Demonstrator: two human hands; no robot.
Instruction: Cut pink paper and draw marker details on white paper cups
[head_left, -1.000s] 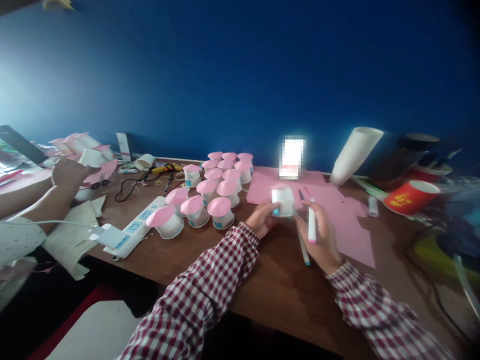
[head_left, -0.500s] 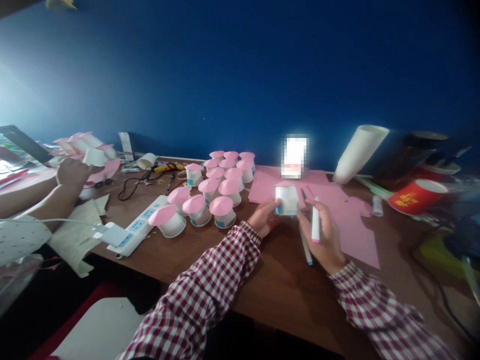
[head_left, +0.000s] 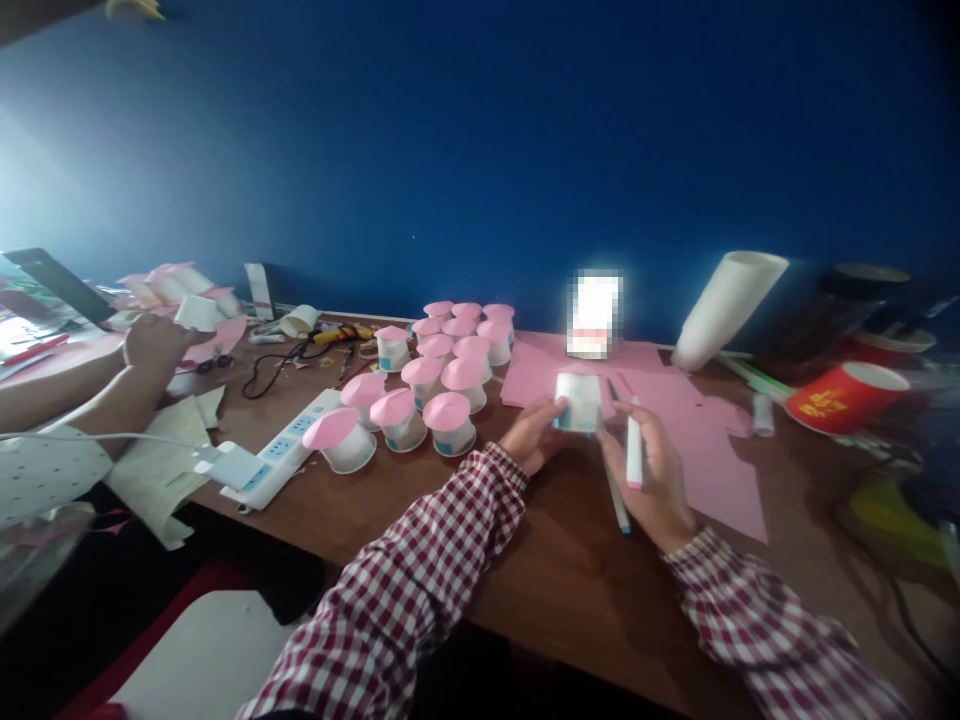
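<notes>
A small white paper cup [head_left: 579, 402] with blue print is upside down between my two hands, just above the table. My left hand [head_left: 534, 432] closes on its left side, thumb on the wall. My right hand [head_left: 651, 470] grips a white marker [head_left: 634, 452] with a pink end, while its fingertips reach the cup's right side. Below the cup another marker [head_left: 619, 505] with a blue end lies on the table. Left of my hands stand several upturned paper cups topped with pink paper cones [head_left: 448, 412]. Pink paper sheets [head_left: 712, 470] spread beyond and right of my right hand.
A lit screen [head_left: 595, 315], pixelated, leans at the wall. A white paper roll [head_left: 731, 308] and a red cup [head_left: 847, 397] are at right. A white power strip [head_left: 281, 450] lies left, near another person's hand [head_left: 159, 345] by a cup [head_left: 197, 313] and scissors [head_left: 215, 364].
The whole view has shifted slightly, so things appear a little further right. My hands keep the same hold on the cup and marker.
</notes>
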